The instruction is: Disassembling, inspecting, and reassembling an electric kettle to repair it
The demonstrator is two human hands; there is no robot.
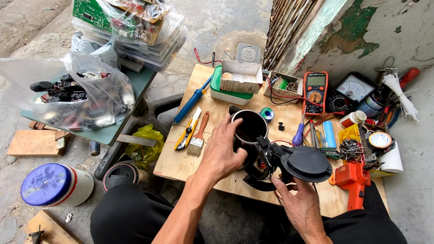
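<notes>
1. Outdoors on rough grey concrete, w/ a peeling green-and-white wall [361, 27] at upper right of the frame. A small plywood board [181, 162] sits low as a work table in the middle.
2. Main thing: a metal electric kettle [249, 129], dark inside, lid gone, mid-frame on the board. Its black handle and base part [307, 163] hangs open to the right, w/ thin wires showing between the two.
3. Left hand [220, 153] is wrapped round the kettle body, fingers curled over the rim. It holds the kettle steady.
4. Right hand [296, 199] is at lower centre-right, fingers bent up under the black part, touching it and the wires. How tight the grip is, can't tell.
5. Step in hand, my guess: kettle is taken apart, and the person checks or fixes the wiring at the handle.
6. Next move prob. needs a tool. A purple-handled screwdriver [298, 134] lies just right of the kettle, and an orange multimeter [315, 92] is above it. One hand must let go while the other keeps the kettle from tipping, gently, so wires don't snap.
7. Also round: a paint brush [199, 135] and yellow knife [187, 131] to the left, blue soldering iron [192, 101] above them, orange tool [352, 180] lower right.
</notes>
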